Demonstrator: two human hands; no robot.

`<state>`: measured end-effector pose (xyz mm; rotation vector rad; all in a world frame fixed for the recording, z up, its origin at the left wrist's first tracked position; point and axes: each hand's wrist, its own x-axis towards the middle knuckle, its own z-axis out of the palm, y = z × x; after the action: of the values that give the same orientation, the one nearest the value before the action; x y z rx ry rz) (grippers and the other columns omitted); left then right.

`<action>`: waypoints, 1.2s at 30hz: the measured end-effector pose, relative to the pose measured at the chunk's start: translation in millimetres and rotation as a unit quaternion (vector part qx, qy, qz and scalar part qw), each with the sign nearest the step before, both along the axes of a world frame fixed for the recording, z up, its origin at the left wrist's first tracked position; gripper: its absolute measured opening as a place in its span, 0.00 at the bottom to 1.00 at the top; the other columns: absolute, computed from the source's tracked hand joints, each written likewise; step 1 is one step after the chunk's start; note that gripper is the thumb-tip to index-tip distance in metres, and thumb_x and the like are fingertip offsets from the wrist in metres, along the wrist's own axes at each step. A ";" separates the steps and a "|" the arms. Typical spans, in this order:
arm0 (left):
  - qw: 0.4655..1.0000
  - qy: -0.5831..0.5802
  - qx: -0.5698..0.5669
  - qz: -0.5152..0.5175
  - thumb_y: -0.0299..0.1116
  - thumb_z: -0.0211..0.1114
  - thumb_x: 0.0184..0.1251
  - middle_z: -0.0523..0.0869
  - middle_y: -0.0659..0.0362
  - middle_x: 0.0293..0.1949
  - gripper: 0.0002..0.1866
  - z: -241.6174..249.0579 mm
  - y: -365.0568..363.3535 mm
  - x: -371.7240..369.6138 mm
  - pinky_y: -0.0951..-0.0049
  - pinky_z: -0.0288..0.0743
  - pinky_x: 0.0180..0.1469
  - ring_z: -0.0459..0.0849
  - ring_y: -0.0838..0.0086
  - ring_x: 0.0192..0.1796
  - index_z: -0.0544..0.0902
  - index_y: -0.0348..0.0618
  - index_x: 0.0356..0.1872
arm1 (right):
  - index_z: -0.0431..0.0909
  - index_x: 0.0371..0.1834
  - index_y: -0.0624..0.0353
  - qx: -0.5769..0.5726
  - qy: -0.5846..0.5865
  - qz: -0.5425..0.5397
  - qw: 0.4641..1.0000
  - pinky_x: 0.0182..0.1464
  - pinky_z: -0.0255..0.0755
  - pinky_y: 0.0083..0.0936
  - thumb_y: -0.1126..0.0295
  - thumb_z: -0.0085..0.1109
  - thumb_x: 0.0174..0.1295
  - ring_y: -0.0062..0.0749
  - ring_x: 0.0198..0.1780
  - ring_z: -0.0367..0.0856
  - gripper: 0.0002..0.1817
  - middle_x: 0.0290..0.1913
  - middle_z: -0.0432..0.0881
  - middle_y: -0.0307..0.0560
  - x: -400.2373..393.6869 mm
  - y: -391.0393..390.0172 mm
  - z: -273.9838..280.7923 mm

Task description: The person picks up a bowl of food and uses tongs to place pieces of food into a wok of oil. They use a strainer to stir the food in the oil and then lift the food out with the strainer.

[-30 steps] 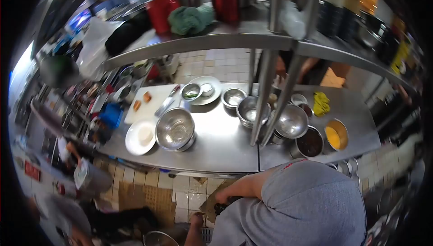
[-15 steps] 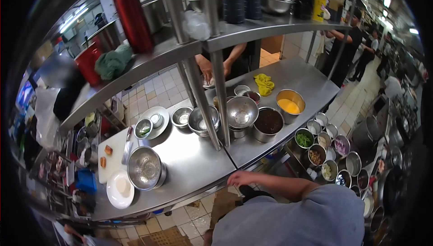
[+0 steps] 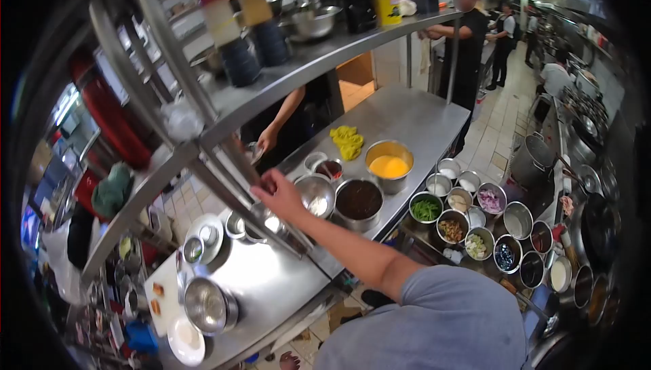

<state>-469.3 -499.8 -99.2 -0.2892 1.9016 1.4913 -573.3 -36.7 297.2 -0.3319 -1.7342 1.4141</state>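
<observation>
My right hand (image 3: pixel 277 195) stretches over the bowls beside the shelf post, fingers reaching forward, with nothing visible in it. Under my wrist is a metal bowl (image 3: pixel 317 197); more bowls lie partly hidden by my arm and the post. Just beyond, a co-worker's hand (image 3: pixel 268 139) holds a small shiny dish (image 3: pixel 253 151), partly behind the post. At the bottom edge, part of my left hand (image 3: pixel 289 361) shows low beside the counter, fingers apart. Right of my right hand stand a pot of dark sauce (image 3: pixel 359 202) and a pot of yellow liquid (image 3: pixel 390 165).
Metal posts and an overhead shelf (image 3: pixel 319 54) cross the counter. A yellow cloth (image 3: pixel 347 142) lies at the back. Several tubs of chopped ingredients, one of greens (image 3: pixel 425 208), stand at right. At left are a metal bowl (image 3: pixel 209 305), a white plate (image 3: pixel 186 343) and a cutting board (image 3: pixel 163 288).
My right hand has moved from the counter's front edge forward and left, over the bowls. The view has turned to the right. The co-worker's hand now extends with the small dish.
</observation>
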 end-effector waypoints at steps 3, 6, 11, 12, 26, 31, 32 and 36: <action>0.999 0.026 -0.037 0.003 0.51 0.40 0.61 0.60 0.64 0.18 0.21 -5.8 17.4 -19.9 0.77 0.52 0.13 0.59 0.76 0.17 0.68 0.48 0.47 | 0.71 0.30 0.62 0.177 0.030 -0.033 0.983 0.26 0.61 0.23 0.60 0.61 0.51 0.22 0.23 0.64 0.16 0.19 0.65 0.38 -18.7 3.3 -27.1; 0.985 0.045 -0.132 -0.102 0.50 0.40 0.61 0.61 0.63 0.19 0.21 -0.4 53.6 -11.0 0.77 0.53 0.15 0.60 0.76 0.18 0.69 0.48 0.46 | 0.71 0.33 0.62 -0.017 -0.055 0.147 0.987 0.26 0.62 0.25 0.62 0.59 0.53 0.22 0.23 0.66 0.15 0.19 0.69 0.38 -12.7 2.5 -21.8; 0.973 0.045 -0.157 -0.165 0.48 0.41 0.60 0.63 0.62 0.19 0.20 2.2 87.5 3.6 0.76 0.55 0.16 0.61 0.75 0.19 0.70 0.47 0.45 | 0.71 0.34 0.62 0.017 -0.059 0.156 0.986 0.27 0.65 0.25 0.62 0.59 0.53 0.23 0.25 0.70 0.15 0.22 0.73 0.41 -22.9 9.3 -40.3; 0.973 0.043 -0.158 -0.162 0.48 0.41 0.60 0.63 0.62 0.20 0.20 2.8 87.1 6.5 0.76 0.55 0.17 0.62 0.75 0.19 0.70 0.46 0.45 | 0.70 0.35 0.62 0.027 -0.089 0.150 0.984 0.28 0.65 0.25 0.63 0.59 0.52 0.25 0.25 0.71 0.15 0.23 0.74 0.42 -22.4 10.3 -40.5; 0.986 0.014 -0.160 -0.034 0.43 0.42 0.58 0.68 0.59 0.22 0.18 3.5 60.6 60.6 0.74 0.60 0.22 0.66 0.72 0.23 0.73 0.43 0.41 | 0.68 0.27 0.60 0.012 -0.066 0.128 0.990 0.22 0.56 0.21 0.65 0.59 0.53 0.18 0.20 0.61 0.11 0.16 0.64 0.34 -23.9 2.2 -35.9; 0.986 0.014 -0.166 -0.019 0.41 0.42 0.58 0.70 0.58 0.23 0.17 -0.6 59.9 63.4 0.74 0.62 0.24 0.68 0.71 0.24 0.74 0.42 0.39 | 0.68 0.26 0.60 0.029 -0.076 0.130 0.988 0.23 0.56 0.21 0.65 0.59 0.53 0.18 0.20 0.60 0.12 0.16 0.64 0.34 -18.0 2.2 -29.2; 0.986 0.010 -0.167 -0.015 0.40 0.43 0.58 0.70 0.58 0.23 0.17 1.3 61.6 65.1 0.74 0.62 0.25 0.68 0.71 0.24 0.74 0.42 0.39 | 0.68 0.26 0.60 0.028 -0.069 0.131 0.989 0.23 0.56 0.21 0.65 0.59 0.53 0.18 0.20 0.60 0.12 0.16 0.64 0.34 -17.7 1.8 -29.3; 0.986 0.009 -0.167 -0.010 0.39 0.43 0.57 0.72 0.57 0.24 0.16 4.6 66.8 61.9 0.73 0.63 0.26 0.70 0.70 0.25 0.75 0.41 0.38 | 0.67 0.26 0.60 0.029 -0.064 0.142 0.987 0.23 0.56 0.21 0.66 0.58 0.54 0.18 0.20 0.60 0.11 0.16 0.64 0.34 -20.2 4.3 -33.9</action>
<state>-407.4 -433.0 -94.7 -0.4084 2.1598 1.1599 -593.4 -32.4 263.4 -0.1507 -1.9838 1.5674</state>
